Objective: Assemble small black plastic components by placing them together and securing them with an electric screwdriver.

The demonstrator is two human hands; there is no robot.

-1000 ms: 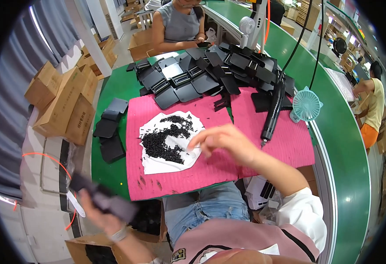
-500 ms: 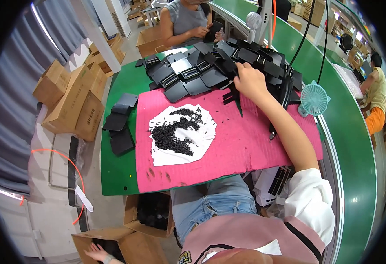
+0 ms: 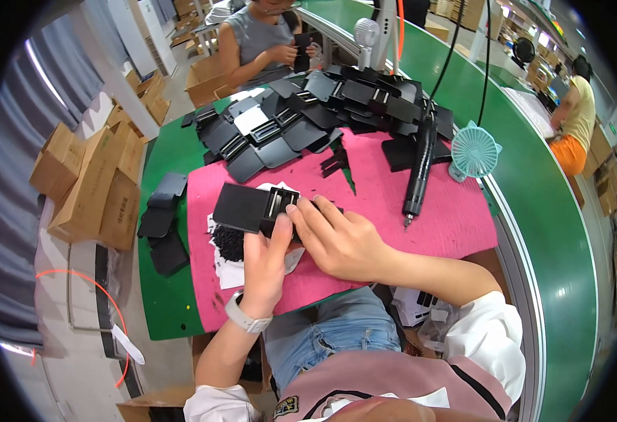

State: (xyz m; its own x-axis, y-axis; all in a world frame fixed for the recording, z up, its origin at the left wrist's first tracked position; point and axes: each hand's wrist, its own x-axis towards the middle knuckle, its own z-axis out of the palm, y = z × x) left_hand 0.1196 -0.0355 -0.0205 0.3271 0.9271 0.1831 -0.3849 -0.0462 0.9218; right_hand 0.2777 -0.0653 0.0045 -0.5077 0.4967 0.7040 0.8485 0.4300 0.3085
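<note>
A black folding stand (image 3: 241,206), with flat plates and a slotted middle, is held above the pink mat. My left hand (image 3: 266,257) grips its underside from the near side, thumb on the slotted section. My right hand (image 3: 340,243) is closed on its right part, and its fingers hide much of that end. Below them a white cloth (image 3: 229,273) carries a heap of small black screw-like pieces (image 3: 228,243). Beyond lies a pile of similar black stands (image 3: 287,137). A black electric screwdriver (image 3: 421,169) hangs at the right, tip near the mat.
The pink mat (image 3: 449,232) covers much of the green table (image 3: 164,309). More black plates (image 3: 164,218) lie at its left edge. A teal fan (image 3: 474,152) stands at the right. Across the table a co-worker (image 3: 262,53) handles a black piece. Cardboard boxes (image 3: 87,183) stand left.
My right hand has come back from the pile to the middle. My left hand has risen from the cardboard box at lower left. Both now hold a black stand. The view has shifted.
</note>
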